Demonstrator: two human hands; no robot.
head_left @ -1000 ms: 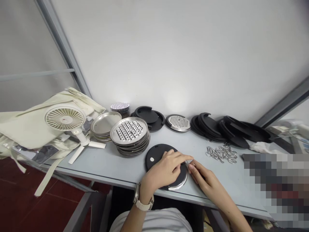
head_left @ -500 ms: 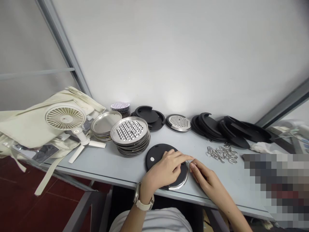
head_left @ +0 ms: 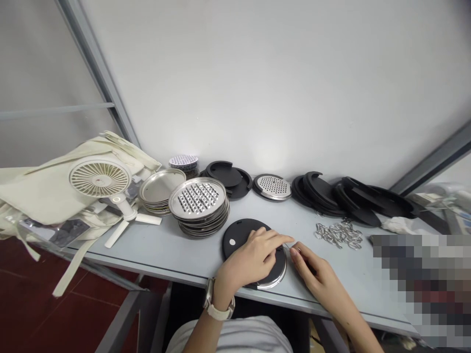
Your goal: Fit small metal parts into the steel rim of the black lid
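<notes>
A black round disc [head_left: 239,230] with a white dot and a silvery metal rim along its lower right lies near the table's front edge. My left hand [head_left: 253,257] is laid across it, holding it against the table. Its index finger stretches toward my right hand, while the other fingers bend over the disc and are partly hidden. Just off the disc's right edge, my right hand [head_left: 307,262] pinches a thin metal wire piece [head_left: 288,246] between thumb and index finger. Most of that piece is hidden by the fingers.
Left of the disc stand stacked metal grater plates [head_left: 198,201] and plain metal discs [head_left: 162,186]. Black round holders [head_left: 320,191] and a grater [head_left: 273,187] line the wall. Wire loops [head_left: 338,234] lie at right; a fan [head_left: 101,179] and cream bag [head_left: 40,196] at left.
My right hand has shifted very slightly to the right. My left hand and the disc stay where they were.
</notes>
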